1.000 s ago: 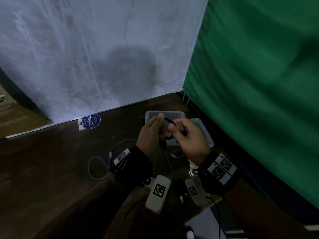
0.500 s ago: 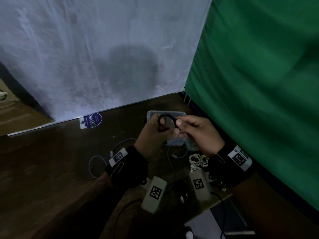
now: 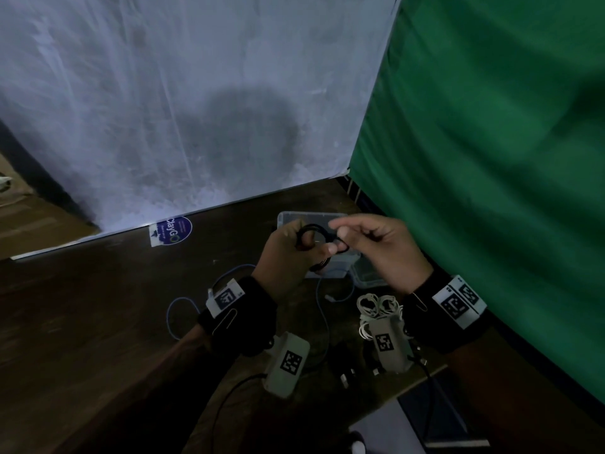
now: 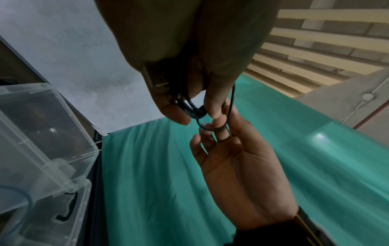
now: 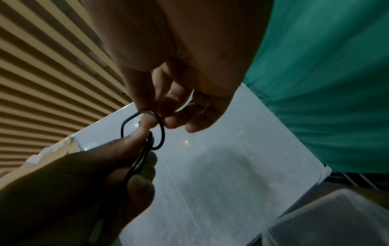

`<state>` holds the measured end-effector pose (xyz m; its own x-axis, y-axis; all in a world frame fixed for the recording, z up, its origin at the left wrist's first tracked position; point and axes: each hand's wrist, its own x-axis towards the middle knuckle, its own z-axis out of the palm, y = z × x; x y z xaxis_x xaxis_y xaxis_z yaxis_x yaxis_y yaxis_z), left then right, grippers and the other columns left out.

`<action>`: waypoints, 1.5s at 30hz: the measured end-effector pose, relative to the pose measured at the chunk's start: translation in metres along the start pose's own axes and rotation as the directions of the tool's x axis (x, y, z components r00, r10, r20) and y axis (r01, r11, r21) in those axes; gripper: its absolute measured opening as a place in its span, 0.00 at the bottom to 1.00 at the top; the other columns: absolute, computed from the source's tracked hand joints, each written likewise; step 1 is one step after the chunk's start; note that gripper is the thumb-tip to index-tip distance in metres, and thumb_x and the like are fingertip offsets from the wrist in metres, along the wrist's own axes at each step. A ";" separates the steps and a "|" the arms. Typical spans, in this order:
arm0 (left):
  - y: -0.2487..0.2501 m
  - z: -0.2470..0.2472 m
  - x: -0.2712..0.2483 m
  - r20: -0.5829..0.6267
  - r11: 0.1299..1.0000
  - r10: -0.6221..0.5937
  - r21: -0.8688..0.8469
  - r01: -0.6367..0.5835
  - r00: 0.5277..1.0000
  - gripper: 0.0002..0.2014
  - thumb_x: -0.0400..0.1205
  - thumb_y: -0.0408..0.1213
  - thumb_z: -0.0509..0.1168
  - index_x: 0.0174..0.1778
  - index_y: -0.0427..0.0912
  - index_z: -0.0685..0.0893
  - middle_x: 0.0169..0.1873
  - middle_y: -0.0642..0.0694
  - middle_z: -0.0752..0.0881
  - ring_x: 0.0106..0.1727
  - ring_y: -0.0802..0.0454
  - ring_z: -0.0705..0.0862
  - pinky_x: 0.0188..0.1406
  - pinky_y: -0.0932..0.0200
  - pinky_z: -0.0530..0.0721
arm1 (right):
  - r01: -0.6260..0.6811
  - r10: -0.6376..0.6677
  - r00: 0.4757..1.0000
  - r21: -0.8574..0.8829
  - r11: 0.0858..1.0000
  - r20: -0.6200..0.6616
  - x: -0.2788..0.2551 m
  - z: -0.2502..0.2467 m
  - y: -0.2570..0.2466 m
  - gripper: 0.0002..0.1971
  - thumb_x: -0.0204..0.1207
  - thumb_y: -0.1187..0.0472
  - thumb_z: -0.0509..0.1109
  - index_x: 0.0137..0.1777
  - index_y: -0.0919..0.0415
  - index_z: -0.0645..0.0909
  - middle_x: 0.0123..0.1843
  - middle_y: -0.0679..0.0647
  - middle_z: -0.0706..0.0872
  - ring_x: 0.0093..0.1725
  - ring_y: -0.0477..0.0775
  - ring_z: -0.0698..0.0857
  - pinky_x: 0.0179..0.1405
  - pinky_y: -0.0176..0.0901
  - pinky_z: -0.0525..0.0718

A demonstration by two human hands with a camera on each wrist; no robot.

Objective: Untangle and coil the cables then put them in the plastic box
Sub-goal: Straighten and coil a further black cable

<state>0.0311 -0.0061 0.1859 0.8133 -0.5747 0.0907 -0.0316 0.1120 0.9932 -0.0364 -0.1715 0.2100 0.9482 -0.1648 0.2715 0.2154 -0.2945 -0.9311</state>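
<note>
Holding thin black cable [image 3: 313, 231] coiled in small round loops above clear plastic box [image 3: 330, 269] | left hand [image 3: 289, 257] fingers curled, gripping the coil | right hand [image 3: 381, 253] pinching one loop, other fingers loose.

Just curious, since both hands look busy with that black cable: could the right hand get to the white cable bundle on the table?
Probably yes. The white cable bundle lies uncovered just below the right hand, but that hand is pinching the black cable and would have to release it first.

green cloth [image 3: 474, 158] – right | white sheet [image 3: 196, 93] – behind | sticker [image 3: 172, 231]
</note>
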 end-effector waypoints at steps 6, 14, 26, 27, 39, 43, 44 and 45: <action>-0.002 -0.004 0.001 0.018 0.992 -0.121 -0.032 0.121 0.993 0.09 0.78 0.27 0.70 0.52 0.31 0.81 0.44 0.38 0.87 0.45 0.43 0.88 0.45 0.46 0.89 | -0.042 0.049 0.994 -0.070 0.997 0.098 0.001 -0.005 0.009 0.07 0.79 0.68 0.72 0.50 0.55 0.85 0.42 0.44 0.88 0.44 0.43 0.86 0.45 0.40 0.84; 0.001 -0.007 0.005 0.095 0.755 -0.230 -0.611 0.239 0.968 0.14 0.84 0.44 0.63 0.32 0.46 0.78 0.25 0.52 0.66 0.24 0.57 0.65 0.35 0.52 0.81 | -0.031 0.029 0.999 -0.051 0.998 -0.041 -0.002 0.001 0.014 0.08 0.83 0.68 0.66 0.55 0.56 0.83 0.42 0.44 0.84 0.41 0.42 0.83 0.41 0.31 0.81; -0.008 -0.007 0.005 0.065 0.892 -0.216 -0.392 0.224 0.974 0.15 0.80 0.46 0.65 0.31 0.43 0.72 0.28 0.46 0.65 0.27 0.53 0.65 0.29 0.62 0.74 | 0.174 -0.185 0.982 -0.529 0.831 0.033 0.001 -0.013 0.000 0.06 0.84 0.58 0.67 0.52 0.56 0.85 0.40 0.46 0.87 0.39 0.44 0.85 0.39 0.47 0.85; -0.009 -0.007 0.004 0.070 0.910 -0.218 -0.345 0.229 0.973 0.15 0.78 0.47 0.66 0.31 0.43 0.73 0.28 0.46 0.66 0.27 0.53 0.65 0.29 0.62 0.72 | 0.195 -0.223 0.975 -0.554 0.809 0.018 0.003 -0.016 -0.002 0.06 0.84 0.58 0.66 0.51 0.57 0.84 0.40 0.46 0.86 0.38 0.45 0.84 0.37 0.47 0.84; -0.012 -0.007 -0.001 0.264 0.966 -0.246 -0.013 0.259 0.933 0.14 0.84 0.45 0.63 0.59 0.41 0.84 0.24 0.49 0.72 0.24 0.56 0.69 0.29 0.60 0.71 | 0.221 -0.301 0.953 -0.612 0.759 -0.029 0.011 -0.032 -0.007 0.06 0.84 0.64 0.66 0.49 0.64 0.83 0.41 0.51 0.85 0.41 0.48 0.82 0.39 0.28 0.75; -0.019 -0.002 -0.001 0.289 0.959 -0.257 -0.040 0.279 0.922 0.15 0.86 0.39 0.60 0.64 0.39 0.84 0.25 0.50 0.81 0.22 0.59 0.75 0.28 0.62 0.74 | 0.252 -0.334 0.942 -0.652 0.715 -0.002 0.014 -0.032 -0.010 0.06 0.84 0.64 0.66 0.49 0.64 0.83 0.42 0.52 0.86 0.42 0.50 0.83 0.40 0.38 0.77; -0.017 -0.001 -0.002 0.283 0.959 -0.260 -0.035 0.281 0.923 0.15 0.87 0.38 0.59 0.65 0.37 0.83 0.24 0.53 0.82 0.22 0.61 0.76 0.27 0.65 0.75 | 0.256 -0.341 0.940 -0.663 0.704 0.001 0.014 -0.032 -0.010 0.06 0.84 0.65 0.66 0.49 0.64 0.83 0.43 0.52 0.86 0.43 0.50 0.83 0.41 0.38 0.76; -0.016 -0.002 -0.002 0.266 0.961 -0.259 -0.026 0.275 0.929 0.14 0.87 0.37 0.58 0.64 0.36 0.82 0.22 0.54 0.82 0.21 0.62 0.76 0.25 0.67 0.75 | 0.256 -0.349 0.937 -0.670 0.697 -0.004 0.014 -0.032 -0.008 0.06 0.84 0.65 0.66 0.49 0.63 0.84 0.43 0.51 0.85 0.43 0.50 0.82 0.41 0.37 0.76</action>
<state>0.0312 -0.0052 0.1698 0.6091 -0.7781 -0.1533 0.2084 -0.0295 0.9776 -0.0319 -0.2014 0.2296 0.8127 -0.0553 0.5800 0.2368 -0.8782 -0.4156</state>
